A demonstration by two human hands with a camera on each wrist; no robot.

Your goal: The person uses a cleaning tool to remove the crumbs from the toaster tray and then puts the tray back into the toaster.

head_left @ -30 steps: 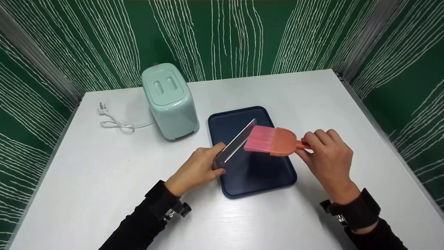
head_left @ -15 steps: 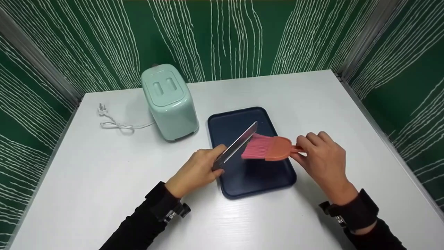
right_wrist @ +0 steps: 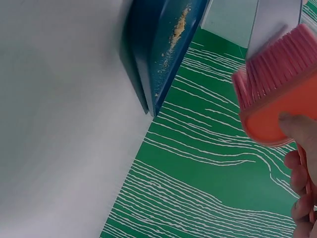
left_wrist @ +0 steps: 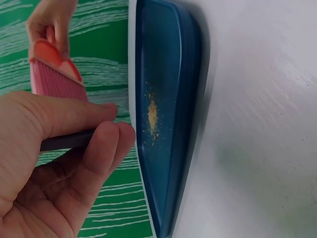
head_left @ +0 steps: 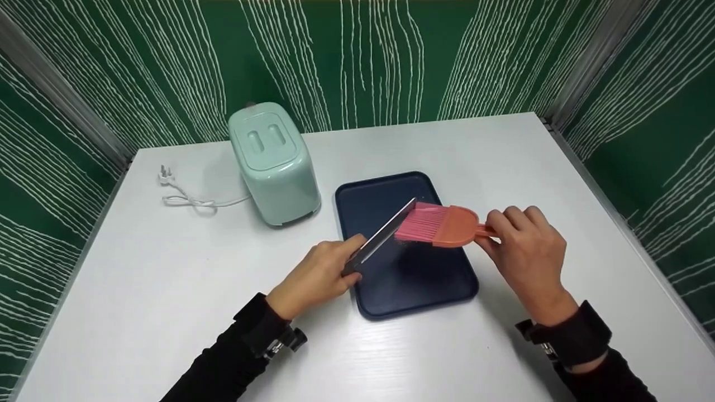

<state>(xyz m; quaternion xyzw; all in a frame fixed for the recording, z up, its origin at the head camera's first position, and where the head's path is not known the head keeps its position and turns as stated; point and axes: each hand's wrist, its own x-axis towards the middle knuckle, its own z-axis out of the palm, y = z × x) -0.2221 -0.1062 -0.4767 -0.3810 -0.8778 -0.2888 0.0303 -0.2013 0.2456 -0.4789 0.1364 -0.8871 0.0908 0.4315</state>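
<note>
Left hand: narrow grip, thumb and fingers pinching the dark end of a thin, flat, silvery sheet with a straight edge. Sheet is tilted, held above a dark blue rectangular tray with rounded corners and a low raised rim.

Right hand: fingers closed round the slim handle of a wide orange brush with pink bristles; left wrist view shows it too. Brush also above the tray, bristles against the sheet in the right wrist view.

Small heap of yellowish crumbs on the tray floor, finer bits scattered round it.

Tray sits flat on a white table. Glossy mint-green box-shaped appliance with rounded edges stands left of the tray, apart from it; two oblong recesses on top. White cord runs from it to a pronged white plug.
</note>
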